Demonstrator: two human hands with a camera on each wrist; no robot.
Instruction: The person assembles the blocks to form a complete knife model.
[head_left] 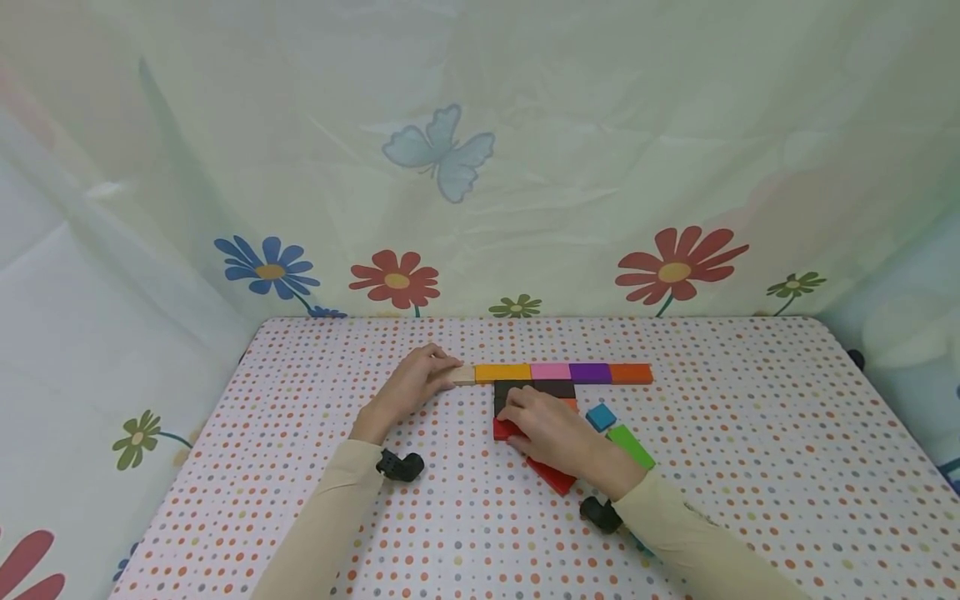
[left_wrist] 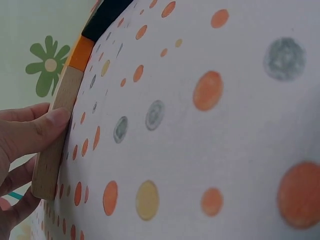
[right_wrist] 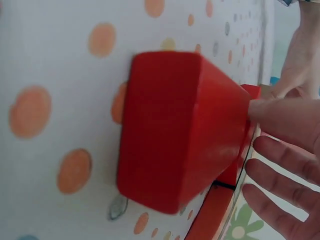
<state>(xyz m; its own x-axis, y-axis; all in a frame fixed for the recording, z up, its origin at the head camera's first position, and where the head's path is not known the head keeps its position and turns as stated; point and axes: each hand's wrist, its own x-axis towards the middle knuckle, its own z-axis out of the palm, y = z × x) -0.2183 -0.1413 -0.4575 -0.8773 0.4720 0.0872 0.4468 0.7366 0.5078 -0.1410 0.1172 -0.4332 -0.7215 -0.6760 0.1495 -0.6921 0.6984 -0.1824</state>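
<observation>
My left hand [head_left: 408, 387] pinches a plain wooden block [left_wrist: 57, 135] between thumb and fingers, at the left end of a row of coloured blocks. Against it lies a yellow-orange block [head_left: 502, 372], followed by pink [head_left: 551, 372], purple [head_left: 590, 373] and orange [head_left: 631, 373] blocks. Below the row sit black blocks [head_left: 555, 388]. My right hand [head_left: 551, 429] reaches over them and grips a red block [head_left: 504, 430] just under the black ones, partly hidden by the fingers. Another red block [right_wrist: 160, 130] lies slanted beneath the right hand.
A small blue block [head_left: 601, 417] and a green block [head_left: 632, 447] lie right of the right hand, the green one close to the wrist. The dotted tabletop [head_left: 300, 375] ends at a flowered curtain [head_left: 562, 208] behind.
</observation>
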